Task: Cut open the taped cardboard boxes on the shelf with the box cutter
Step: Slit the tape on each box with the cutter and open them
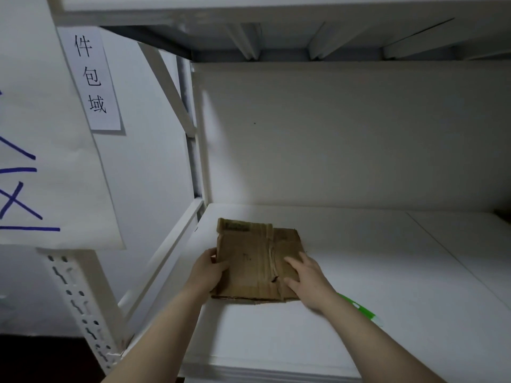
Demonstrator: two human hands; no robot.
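Steadying step. Taped cardboard box (257, 261) lies flat on shelf (387, 272). My left hand (206, 272) grips its left edge; right hand (309, 280) rests spread on top, holding nothing. Next I must pick up the green tool (359, 309) beside my right wrist, probably the cutter.

Two hands on a flattened cardboard box on a white shelf

The left hand (206, 272) grips the left edge of the taped cardboard box (254, 261), thumb on top. The right hand (307, 283) presses spread fingers on its right side. A green and white object (358, 309) lies on the shelf (387, 272), partly hidden by the right forearm. A paper label (91, 78) with printed characters hangs on the left upright.
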